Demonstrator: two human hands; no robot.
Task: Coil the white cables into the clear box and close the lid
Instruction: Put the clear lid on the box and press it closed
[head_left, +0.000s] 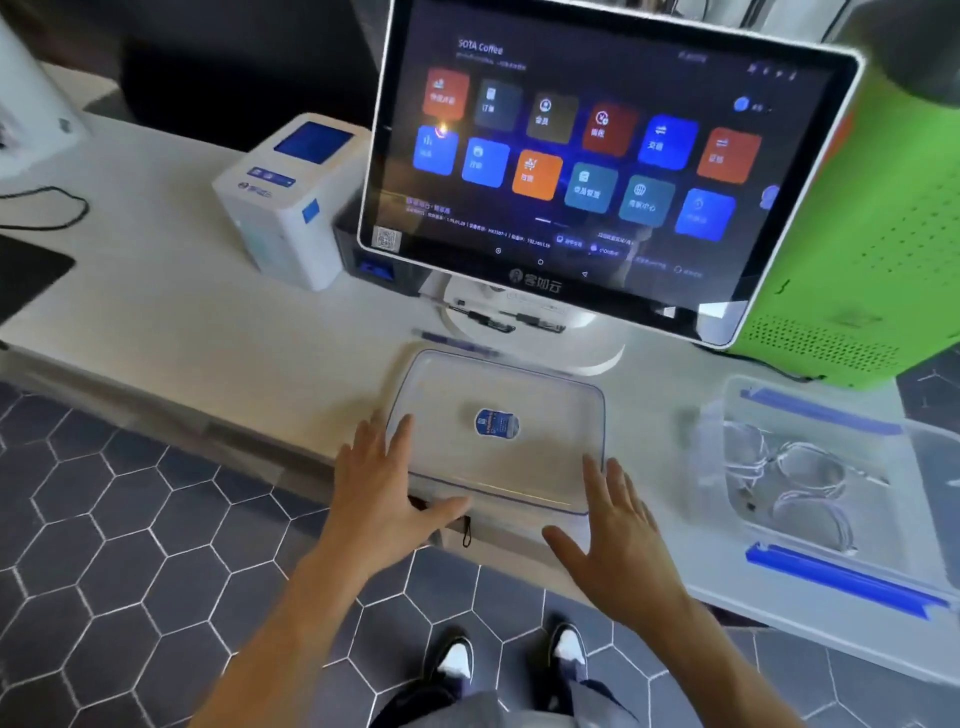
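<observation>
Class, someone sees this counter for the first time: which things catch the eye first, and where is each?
The lit touchscreen towers at the back of the counter, with a bright green case to its right. Below it, both open hands, left hand and right hand, flank the clear lid at the front edge.

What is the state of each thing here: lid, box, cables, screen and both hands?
Lid: flat on the counter, not on the box.
Clear box: open.
White cables: inside the box.
Touchscreen: on.
Left hand: open, at the lid's edge.
Right hand: open, at the lid's edge.
</observation>
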